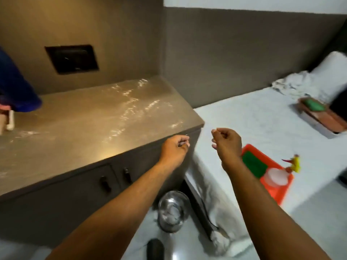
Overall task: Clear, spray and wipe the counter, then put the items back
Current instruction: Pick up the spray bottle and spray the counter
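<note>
Head view: counter [90, 117] cleared, wet with spray, not yet wiped. Left hand [175, 147], right hand [226, 142]: fingers loosely curled, holding nothing visible. Orange tray [281, 186] of items on bed, right, awaiting return.
</note>
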{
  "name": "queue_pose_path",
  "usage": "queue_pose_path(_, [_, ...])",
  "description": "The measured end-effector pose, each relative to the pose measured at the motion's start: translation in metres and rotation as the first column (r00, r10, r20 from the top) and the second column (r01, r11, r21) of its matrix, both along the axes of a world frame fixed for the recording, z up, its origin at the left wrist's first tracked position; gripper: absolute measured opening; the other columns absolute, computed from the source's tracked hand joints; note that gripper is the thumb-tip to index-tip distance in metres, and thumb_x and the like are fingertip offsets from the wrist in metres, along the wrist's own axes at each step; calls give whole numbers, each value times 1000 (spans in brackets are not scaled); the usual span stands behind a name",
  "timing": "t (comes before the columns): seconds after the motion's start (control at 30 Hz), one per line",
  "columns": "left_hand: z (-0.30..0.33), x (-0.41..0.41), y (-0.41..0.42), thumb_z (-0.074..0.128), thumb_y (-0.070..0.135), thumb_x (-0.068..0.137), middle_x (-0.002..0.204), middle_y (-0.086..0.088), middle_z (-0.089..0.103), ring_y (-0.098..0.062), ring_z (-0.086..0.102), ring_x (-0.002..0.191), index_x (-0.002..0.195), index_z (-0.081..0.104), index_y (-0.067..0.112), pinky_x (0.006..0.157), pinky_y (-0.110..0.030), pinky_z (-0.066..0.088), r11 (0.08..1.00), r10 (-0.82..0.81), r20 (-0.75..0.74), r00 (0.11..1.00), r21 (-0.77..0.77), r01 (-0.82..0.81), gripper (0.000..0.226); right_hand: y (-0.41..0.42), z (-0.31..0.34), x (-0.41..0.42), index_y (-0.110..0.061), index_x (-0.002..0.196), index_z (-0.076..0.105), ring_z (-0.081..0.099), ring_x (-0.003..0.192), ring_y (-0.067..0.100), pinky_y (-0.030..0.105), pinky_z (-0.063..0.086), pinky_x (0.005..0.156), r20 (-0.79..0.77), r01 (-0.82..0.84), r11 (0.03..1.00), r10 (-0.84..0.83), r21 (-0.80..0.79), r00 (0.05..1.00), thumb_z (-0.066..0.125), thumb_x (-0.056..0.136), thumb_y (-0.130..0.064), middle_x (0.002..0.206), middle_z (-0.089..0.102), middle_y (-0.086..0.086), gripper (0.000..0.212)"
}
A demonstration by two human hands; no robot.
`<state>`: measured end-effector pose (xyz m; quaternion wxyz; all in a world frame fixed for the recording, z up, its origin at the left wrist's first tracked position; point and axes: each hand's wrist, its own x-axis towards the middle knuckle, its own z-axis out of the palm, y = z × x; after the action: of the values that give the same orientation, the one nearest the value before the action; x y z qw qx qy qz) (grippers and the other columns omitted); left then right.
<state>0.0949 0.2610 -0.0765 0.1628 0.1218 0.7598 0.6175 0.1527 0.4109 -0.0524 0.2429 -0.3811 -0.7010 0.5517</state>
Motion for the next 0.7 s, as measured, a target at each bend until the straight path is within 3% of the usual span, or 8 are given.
queue_pose_path(0.13, [-24, 51, 57, 60, 3, 88, 112, -17, 68, -25, 64, 103, 115, 65, 0, 93, -32, 48, 991, -133, 106, 985, -1, 134, 27, 79, -28, 90, -11, 103, 68, 65, 87, 26, 39, 52, 77, 126, 162, 981, -175, 104, 976, 68, 88, -27, 104, 71, 16, 22])
queue_pose_path(0.23, [-38, 73, 99, 64, 10, 87, 115, -14, 67, -25, 63, 110, 119, 63, 6, 100, -36, 48, 966, -238, 136, 962, -71, 249, 32, 144, -54, 142, -8, 118, 64, 62, 105, 32, 28, 39, 81, 256, 270, 946, -309, 179, 916, 68, 88, -35, 115, 68, 16, 41])
queue_pose_path(0.37, [-53, 81, 165, 65, 20, 86, 111, -2, 68, -15, 63, 105, 117, 65, 17, 98, -34, 49, 936, -281, 126, 951, -181, 301, 32, 231, -95, 170, -7, 130, 53, 56, 118, 39, 44, 45, 97, 328, 376, 916, -402, 143, 855, 72, 83, -42, 129, 61, 18, 62])
queue_pose_path(0.47, [-70, 79, 225, 63, 20, 87, 104, -1, 67, -15, 60, 97, 107, 66, 22, 91, -31, 48, 911, -300, 108, 948, -261, 318, 20, 292, -132, 163, -6, 133, 47, 54, 120, 42, 49, 45, 99, 381, 372, 926, -365, 61, 849, 75, 80, -41, 132, 57, 20, 70])
queue_pose_path(0.57, [-96, 79, 300, 60, 16, 89, 121, -7, 65, -18, 59, 110, 121, 62, 12, 92, -23, 44, 895, -261, 177, 949, -325, 307, 32, 341, -173, 146, -11, 138, 40, 54, 122, 39, 44, 44, 100, 383, 285, 958, -259, -12, 887, 76, 80, -36, 134, 56, 18, 73])
queue_pose_path(0.63, [-115, 86, 340, 60, 16, 90, 127, -8, 62, -19, 57, 117, 127, 58, 11, 98, -25, 42, 857, -295, 227, 928, -367, 362, 38, 360, -194, 137, -16, 146, 33, 54, 123, 33, 38, 41, 98, 314, 239, 971, -236, 28, 920, 74, 82, -36, 136, 55, 14, 79])
queue_pose_path(0.7, [-135, 95, 376, 60, 15, 90, 129, -10, 60, -19, 56, 119, 130, 54, 9, 99, -27, 42, 818, -340, 286, 896, -381, 432, 41, 382, -208, 128, -19, 151, 24, 49, 130, 31, 42, 38, 103, 301, 265, 960, -279, 86, 912, 74, 80, -48, 144, 50, 12, 92])
